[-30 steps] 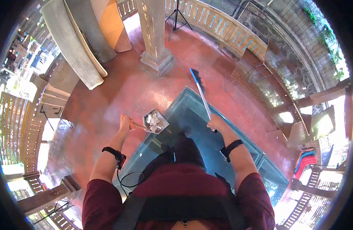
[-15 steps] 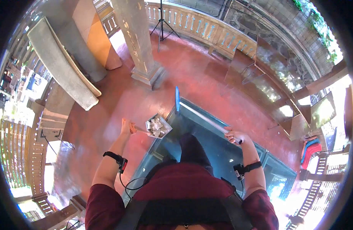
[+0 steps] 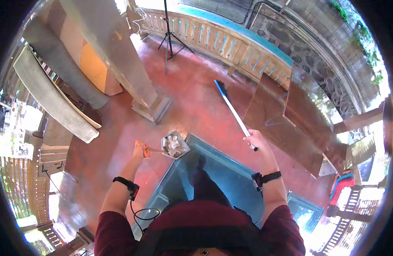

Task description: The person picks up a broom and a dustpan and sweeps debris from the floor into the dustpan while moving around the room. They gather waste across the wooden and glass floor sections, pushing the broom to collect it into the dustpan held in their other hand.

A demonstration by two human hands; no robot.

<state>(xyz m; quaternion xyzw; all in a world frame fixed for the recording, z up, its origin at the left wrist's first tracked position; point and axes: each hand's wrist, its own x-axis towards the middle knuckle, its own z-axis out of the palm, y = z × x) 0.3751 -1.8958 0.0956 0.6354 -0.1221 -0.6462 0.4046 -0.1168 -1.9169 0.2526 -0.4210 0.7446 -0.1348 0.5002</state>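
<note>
My right hand (image 3: 255, 140) is closed around the white handle of a broom (image 3: 236, 112) near its dark end. The broom's blue head with dark bristles points forward and slightly left, out over the red floor. At the left, my left hand (image 3: 139, 149) is closed at an orange piece on the handle of a dustpan (image 3: 182, 152). This grey pan is held in front of me, with crumpled pale waste (image 3: 173, 144) heaped in it. Part of the handle looks blurred against the floor.
Beneath me is a blue-green framed panel (image 3: 217, 170) on the red floor. A pillar (image 3: 141, 96) stands ahead left, beside rolled mats (image 3: 55, 96). Brown folding tables (image 3: 286, 128) are at the right. A black tripod (image 3: 168, 47) stands by the balustrade (image 3: 213, 38).
My right hand has swung the broom so its head moved forward and to the right, away from the panel's edge. The dustpan stays in my left hand. My view has shifted.
</note>
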